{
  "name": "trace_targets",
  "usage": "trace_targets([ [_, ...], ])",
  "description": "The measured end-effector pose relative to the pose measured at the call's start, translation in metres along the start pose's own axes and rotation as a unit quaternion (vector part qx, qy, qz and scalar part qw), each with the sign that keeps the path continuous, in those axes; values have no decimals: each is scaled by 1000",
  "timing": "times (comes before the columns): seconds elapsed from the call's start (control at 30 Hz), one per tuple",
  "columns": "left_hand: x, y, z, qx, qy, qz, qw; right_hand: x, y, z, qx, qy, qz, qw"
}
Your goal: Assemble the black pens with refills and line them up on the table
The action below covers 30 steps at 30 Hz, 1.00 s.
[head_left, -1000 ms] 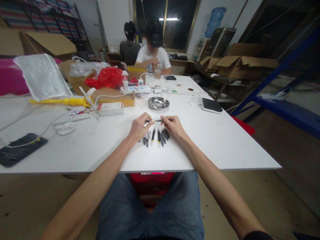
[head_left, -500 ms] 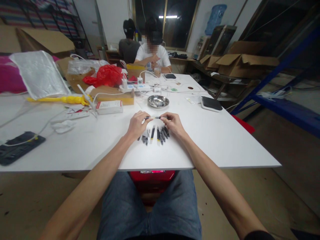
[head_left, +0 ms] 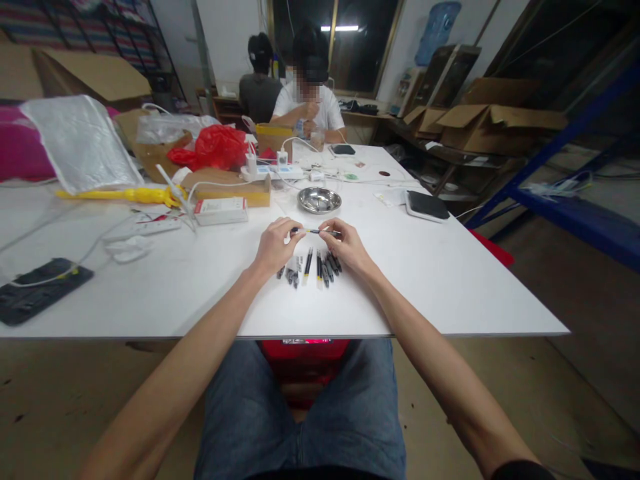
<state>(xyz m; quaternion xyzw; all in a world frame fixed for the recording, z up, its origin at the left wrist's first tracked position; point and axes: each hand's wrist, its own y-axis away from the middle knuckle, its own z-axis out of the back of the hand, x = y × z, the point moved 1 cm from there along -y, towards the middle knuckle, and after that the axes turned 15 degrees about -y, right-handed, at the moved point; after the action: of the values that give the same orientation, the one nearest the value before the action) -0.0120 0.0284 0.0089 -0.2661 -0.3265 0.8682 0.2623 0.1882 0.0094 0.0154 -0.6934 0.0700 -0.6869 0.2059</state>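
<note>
Pen-like item (head_left: pixel 314 231): suspended between the hands over the near half of the white table (head_left: pixel 460 293), lying roughly level, left to right; dark toward the right, with a short yellow section toward the left. One piece or two joined pieces: cannot be told.
Left hand (head_left: pixel 277 243): thumb and fingers pinched on the left end.
Right hand (head_left: pixel 350 245): thumb and fingers pinched on the right portion, palm partly over it.
Item weight: judged very light; fingertip force should suffice.
Item stiffness: judged rigid along its length, though a thin section could bend under side load.
Item surface: probably smooth plastic, liable to roll or slip between dry fingertips.
Item fragility: judged moderate; any slender tip should be kept free of pressure.
Hold points: grip the thicker dark body at right and the left end opposite, keeping both in line.
Yellow-banded sticks (head_left: pixel 313 265): two, slightly apart on the table, just nearer than the hands, pointing near to far.
Right-hand cluster (head_left: pixel 330 269): dark pen-like pieces, side by side, just right of the sticks.
Left-hand cluster (head_left: pixel 294 273): dark and pale small pieces, just left of the sticks; details too small to tell.
Metal bowl (head_left: pixel 319 201): beyond the hands, apart from them.
White box (head_left: pixel 221 212): farther left, well apart from the clusters.
</note>
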Motion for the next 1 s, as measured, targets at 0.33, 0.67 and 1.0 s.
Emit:
trace_targets([
  [0.33,-1,0,-2,25,-7,-6,1000,-3,-3,6,-28,8,-22,999],
  [0.67,1,-1,-1,30,-5,-10,999,-5,-2,5,-17,58,-12,998],
  [1.0,1,-1,-2,32,-11,-7,999,-8,-3,8,-13,49,-9,999],
])
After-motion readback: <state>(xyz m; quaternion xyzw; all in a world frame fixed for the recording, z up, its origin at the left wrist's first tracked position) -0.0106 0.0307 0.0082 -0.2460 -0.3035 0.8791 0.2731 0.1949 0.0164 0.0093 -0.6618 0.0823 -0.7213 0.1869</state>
